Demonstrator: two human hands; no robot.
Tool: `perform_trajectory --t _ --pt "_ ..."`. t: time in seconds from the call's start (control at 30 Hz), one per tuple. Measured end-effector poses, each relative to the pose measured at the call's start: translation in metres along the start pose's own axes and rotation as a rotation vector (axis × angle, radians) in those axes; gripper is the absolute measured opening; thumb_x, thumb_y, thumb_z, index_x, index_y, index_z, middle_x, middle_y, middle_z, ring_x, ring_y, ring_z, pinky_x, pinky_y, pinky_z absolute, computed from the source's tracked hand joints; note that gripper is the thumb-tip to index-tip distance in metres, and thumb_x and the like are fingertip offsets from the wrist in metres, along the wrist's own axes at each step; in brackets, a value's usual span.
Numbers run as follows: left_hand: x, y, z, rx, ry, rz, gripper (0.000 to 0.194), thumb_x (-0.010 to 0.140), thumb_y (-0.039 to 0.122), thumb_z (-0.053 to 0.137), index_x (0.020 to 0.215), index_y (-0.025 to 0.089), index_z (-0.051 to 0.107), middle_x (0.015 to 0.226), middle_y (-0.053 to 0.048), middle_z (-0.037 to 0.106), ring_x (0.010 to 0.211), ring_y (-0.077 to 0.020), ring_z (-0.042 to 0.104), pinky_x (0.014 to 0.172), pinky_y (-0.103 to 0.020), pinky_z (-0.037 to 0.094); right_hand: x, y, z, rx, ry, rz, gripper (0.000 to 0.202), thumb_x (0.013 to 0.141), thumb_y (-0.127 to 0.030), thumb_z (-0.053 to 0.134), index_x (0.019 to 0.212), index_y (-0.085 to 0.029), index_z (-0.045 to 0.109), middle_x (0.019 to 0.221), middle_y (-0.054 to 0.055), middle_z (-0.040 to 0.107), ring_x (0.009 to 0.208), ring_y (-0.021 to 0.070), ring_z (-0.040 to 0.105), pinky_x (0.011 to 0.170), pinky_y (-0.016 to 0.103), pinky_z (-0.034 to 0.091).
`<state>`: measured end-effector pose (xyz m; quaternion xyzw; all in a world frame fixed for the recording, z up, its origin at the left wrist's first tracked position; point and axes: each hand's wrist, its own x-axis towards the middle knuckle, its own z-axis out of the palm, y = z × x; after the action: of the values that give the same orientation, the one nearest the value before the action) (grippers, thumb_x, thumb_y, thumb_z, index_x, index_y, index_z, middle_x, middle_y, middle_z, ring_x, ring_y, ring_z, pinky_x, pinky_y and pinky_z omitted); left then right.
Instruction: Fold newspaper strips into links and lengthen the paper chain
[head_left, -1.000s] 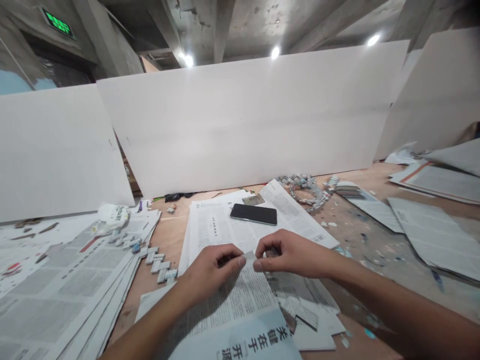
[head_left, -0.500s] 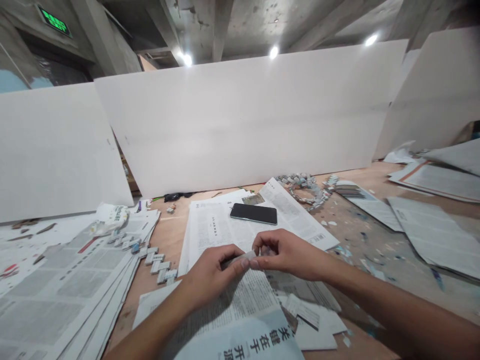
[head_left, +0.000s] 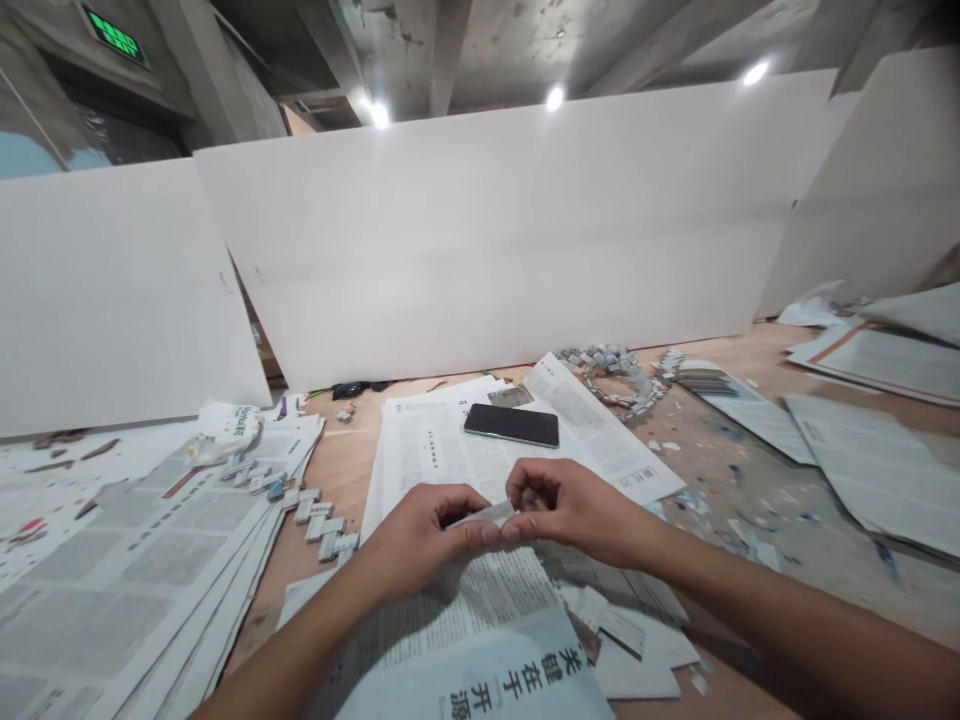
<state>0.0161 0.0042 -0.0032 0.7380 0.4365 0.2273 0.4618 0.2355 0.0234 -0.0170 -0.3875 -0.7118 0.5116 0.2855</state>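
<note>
A printed newspaper sheet (head_left: 502, 600) with large characters near its lower edge lies close to me. My left hand (head_left: 420, 530) pinches its far edge, thumb on top and fingers curled behind. Right beside it, my right hand (head_left: 570, 512) grips the same edge between thumb and curled fingers. The two thumb tips nearly meet, and a narrow pale flap of paper shows between the hands. Just beyond them a black phone (head_left: 511, 425) rests on more newspaper (head_left: 409, 450). The fingers' undersides are hidden.
Left of my hands lies a zigzag chain of folded paper (head_left: 319, 520) beside stacked newspapers (head_left: 97, 600). A coiled paper chain (head_left: 637, 390) sits at the back right. Paper scraps (head_left: 626, 640) lie near my right forearm. White boards (head_left: 480, 240) stand across the table's back.
Both hands stay on the paper edge; the flap between them now looks raised and wider. The whole view has shifted slightly.
</note>
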Motion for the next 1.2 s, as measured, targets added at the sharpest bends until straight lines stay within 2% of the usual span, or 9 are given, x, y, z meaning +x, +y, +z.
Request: perform_trajectory --t 0.13,0.3,0.43,0.53,0.67,1.2 --pt "0.000 0.000 0.004 0.144 0.047 0.046 0.036 0.095 0.045 0.047 0.082 0.018 0.067 0.068 0.002 0.057 0.067 -0.0125 0.048 0.062 -0.023 0.035 0.001 0.002 0.002 0.037 -0.003 0.007 0.033 0.073 -0.041 0.079 0.079 -0.019 0.056 0.061 -0.007 0.048 0.058 0.0101 0.041 0.053 0.022 0.030" --pt "0.003 -0.004 0.018 0.245 0.138 0.102 0.030 0.097 0.037 0.042 0.086 0.020 0.064 0.074 0.001 0.062 0.070 -0.0144 0.054 0.065 -0.024 0.038 0.001 0.004 0.004 -0.115 0.026 -0.028 0.030 0.075 -0.041 0.076 0.084 -0.020 0.057 0.063 -0.007 0.045 0.060 0.0106 0.040 0.054 0.022 0.030" --pt "0.008 -0.013 0.026 0.322 0.173 0.086 0.025 0.096 0.033 0.044 0.089 0.021 0.065 0.073 0.001 0.065 0.067 -0.0148 0.055 0.063 -0.025 0.038 0.001 0.002 -0.003 -0.321 0.013 -0.038 0.020 0.080 -0.036 0.069 0.089 -0.020 0.062 0.075 -0.002 0.058 0.068 0.0135 0.050 0.059 0.023 0.036" --pt "0.012 -0.017 0.030 0.364 0.200 0.066 0.024 0.096 0.032 0.044 0.093 0.022 0.065 0.079 0.000 0.068 0.071 -0.0169 0.059 0.065 -0.026 0.040 0.002 0.001 -0.010 -0.385 0.000 -0.079 0.011 0.085 -0.025 0.058 0.091 -0.020 0.065 0.083 0.001 0.066 0.073 0.0155 0.057 0.064 0.025 0.042" --pt "0.013 -0.018 0.033 0.417 0.210 0.075 0.021 0.096 0.030 0.043 0.095 0.023 0.064 0.087 -0.001 0.070 0.079 -0.0189 0.061 0.070 -0.028 0.042 0.003 0.002 -0.014 -0.492 0.018 -0.131 0.015 0.080 -0.013 0.053 0.084 -0.019 0.066 0.078 0.001 0.067 0.071 0.0154 0.059 0.065 0.025 0.042" --pt "0.019 -0.018 0.035 0.571 0.201 0.120 0.019 0.097 0.030 0.041 0.093 0.023 0.059 0.089 -0.002 0.067 0.078 -0.0194 0.061 0.067 -0.030 0.042 0.003 0.003 -0.012 -0.615 0.008 -0.127 0.011 0.078 -0.016 0.056 0.081 -0.020 0.065 0.078 0.002 0.068 0.070 0.0168 0.059 0.064 0.025 0.041"
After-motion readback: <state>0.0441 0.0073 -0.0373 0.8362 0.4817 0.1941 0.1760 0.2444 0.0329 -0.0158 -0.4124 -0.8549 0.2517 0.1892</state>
